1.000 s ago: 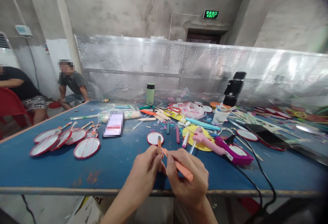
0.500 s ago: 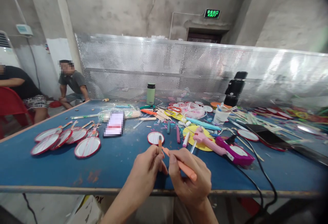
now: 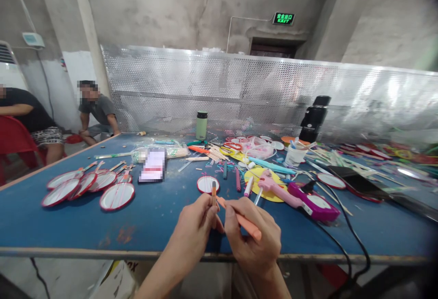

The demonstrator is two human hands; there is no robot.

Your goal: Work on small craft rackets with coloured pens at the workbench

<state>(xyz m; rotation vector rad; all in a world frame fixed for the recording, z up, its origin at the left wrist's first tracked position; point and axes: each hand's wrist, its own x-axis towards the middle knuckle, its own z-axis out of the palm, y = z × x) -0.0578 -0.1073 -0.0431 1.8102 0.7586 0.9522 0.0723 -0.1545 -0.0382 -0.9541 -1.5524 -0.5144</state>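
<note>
My left hand (image 3: 195, 221) is closed around a short flat wooden stick (image 3: 214, 190), held upright with an orange-coloured band near its greyish top. An orange marker (image 3: 250, 228) lies in the writing grip of my right hand (image 3: 262, 233), its front end close beside the stick. Both hands are above the front edge of the blue table. Just behind the stick is a white disc with a red rim (image 3: 205, 183); whether the two are joined, I cannot tell. The stick's lower part is hidden by my fingers.
Red-rimmed discs with sticks (image 3: 117, 196) lie in a group at left, near a phone (image 3: 152, 166). To the right are a pink glue gun (image 3: 278, 192), a purple box (image 3: 318, 205) and black cables. Bottles (image 3: 201, 126), markers and loose sticks stand or lie behind.
My right hand and the orange marker have shifted very slightly left. The left hand and stick look unmoved.
</note>
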